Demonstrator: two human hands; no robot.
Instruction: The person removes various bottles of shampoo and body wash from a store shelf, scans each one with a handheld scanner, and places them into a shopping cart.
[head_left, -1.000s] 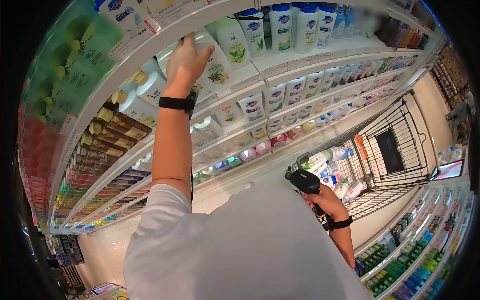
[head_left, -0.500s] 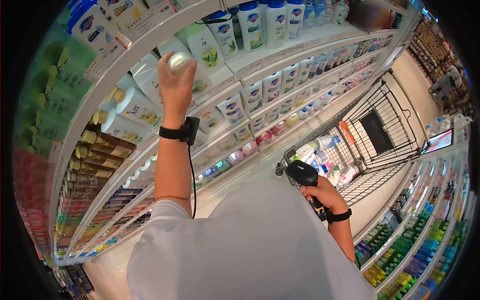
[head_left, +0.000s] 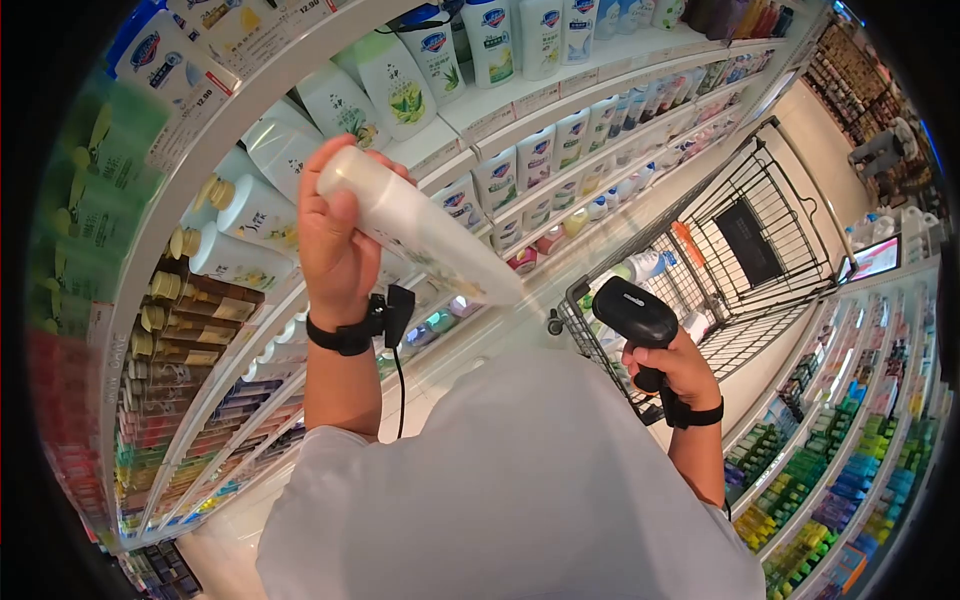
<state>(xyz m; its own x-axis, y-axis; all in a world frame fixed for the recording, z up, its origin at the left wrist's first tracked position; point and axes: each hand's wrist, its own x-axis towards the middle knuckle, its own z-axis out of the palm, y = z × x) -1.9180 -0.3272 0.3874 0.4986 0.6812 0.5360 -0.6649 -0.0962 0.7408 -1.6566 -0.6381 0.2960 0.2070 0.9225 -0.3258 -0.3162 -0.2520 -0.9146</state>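
Observation:
My left hand (head_left: 335, 235) grips a white body wash bottle (head_left: 425, 230) near its capped end. The bottle is tilted, its far end pointing down and to the right, and it is slightly blurred. My fingers wrap round the cap end, in front of the shelf. My right hand (head_left: 672, 362) is closed round the handle of a black handheld barcode scanner (head_left: 637, 312), with the scanner's head pointing up and left. Close behind the left hand stand white bottles with a leaf print (head_left: 395, 88) on the shelf.
A wire shopping cart (head_left: 745, 215) holding several bottles stands at right, beyond the scanner. Shelves with price strips (head_left: 540, 98) run along the left and top. Another shelf of colourful packages (head_left: 835, 480) curves along the lower right. A person (head_left: 885, 150) is at the far right.
My left hand has drawn the white bottle off the shelf and tilted it to the right. My right hand has raised the scanner slightly and moved it right.

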